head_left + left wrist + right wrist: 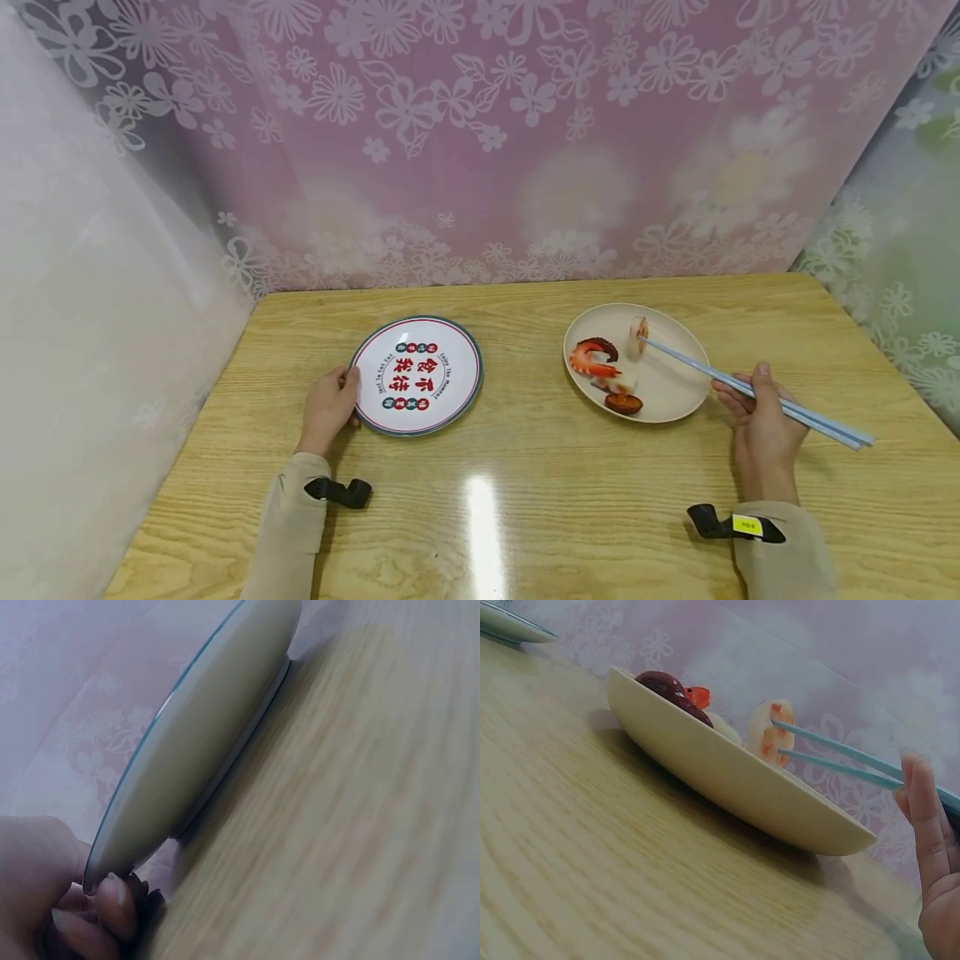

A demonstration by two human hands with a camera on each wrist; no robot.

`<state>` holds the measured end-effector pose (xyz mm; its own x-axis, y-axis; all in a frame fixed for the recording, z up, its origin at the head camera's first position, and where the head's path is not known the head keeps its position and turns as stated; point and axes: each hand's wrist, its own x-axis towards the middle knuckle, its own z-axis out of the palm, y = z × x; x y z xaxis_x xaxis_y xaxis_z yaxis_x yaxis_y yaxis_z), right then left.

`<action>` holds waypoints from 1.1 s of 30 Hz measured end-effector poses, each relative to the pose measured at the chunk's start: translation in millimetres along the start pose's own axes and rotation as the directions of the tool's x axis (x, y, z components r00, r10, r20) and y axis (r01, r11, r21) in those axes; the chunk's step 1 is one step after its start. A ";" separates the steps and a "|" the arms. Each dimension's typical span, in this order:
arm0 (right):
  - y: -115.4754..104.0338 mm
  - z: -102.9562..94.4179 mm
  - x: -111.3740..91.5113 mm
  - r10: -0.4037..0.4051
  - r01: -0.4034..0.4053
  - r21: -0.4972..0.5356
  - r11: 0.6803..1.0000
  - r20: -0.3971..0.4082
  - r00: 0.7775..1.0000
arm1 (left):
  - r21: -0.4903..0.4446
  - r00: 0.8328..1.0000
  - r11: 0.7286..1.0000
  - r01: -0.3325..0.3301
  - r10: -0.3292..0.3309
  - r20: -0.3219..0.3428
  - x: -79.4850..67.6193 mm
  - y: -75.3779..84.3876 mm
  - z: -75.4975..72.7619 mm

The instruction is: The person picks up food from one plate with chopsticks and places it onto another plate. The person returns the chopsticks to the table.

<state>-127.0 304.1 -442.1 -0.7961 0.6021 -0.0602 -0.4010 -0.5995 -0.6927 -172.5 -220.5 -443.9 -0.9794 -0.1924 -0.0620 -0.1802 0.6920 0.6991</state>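
My right hand (768, 429) holds a pair of light blue chopsticks (825, 427). Their tips meet a round white piece of food with orange patches (637, 329), which stands on edge over a beige plate (678, 396). In the right wrist view, both chopstick tips (847, 752) lie against the face of that piece (763, 731). Also on the plate are an orange-red shrimp (587, 360), a dark red curled tentacle (606, 346), and a brown oval piece (624, 404). On the left, my left hand (330, 408) pinches the rim of a white plate with red characters (461, 379).
Both plates stand on a wood-grain table (525, 467), with a stretch of tabletop between them. Pink floral cloth (480, 183) hangs behind the far edge. Pale cloth (112, 333) covers the left side. Each wrist wears a black strap (341, 492).
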 end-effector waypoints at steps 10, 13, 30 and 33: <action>1.8 -2.0 -3.1 0.025 -0.023 0.105 0.994 -0.021 0.999 | 0.041 1.000 0.999 -0.009 0.009 0.006 -0.4 1.2 0.4; 2.0 -3.5 -3.9 0.024 -0.020 0.116 0.993 -0.039 0.999 | 0.045 1.000 0.999 -0.017 0.017 0.003 -0.5 1.3 1.1; 15.9 12.9 -12.1 -0.013 0.012 0.148 0.989 0.003 1.000 | 0.031 1.000 1.000 0.007 -0.008 0.009 -3.3 0.8 -0.2; 18.3 15.6 -13.5 -0.025 0.023 0.145 0.989 0.009 1.000 | 0.033 1.000 0.999 -0.005 0.005 0.001 -3.5 2.4 0.0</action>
<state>-130.7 276.7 -442.7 -0.7903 0.6117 -0.0365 -0.4807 -0.6557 -0.5822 -169.5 -218.2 -442.0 -0.9803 -0.1886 -0.0593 -0.1786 0.7157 0.6752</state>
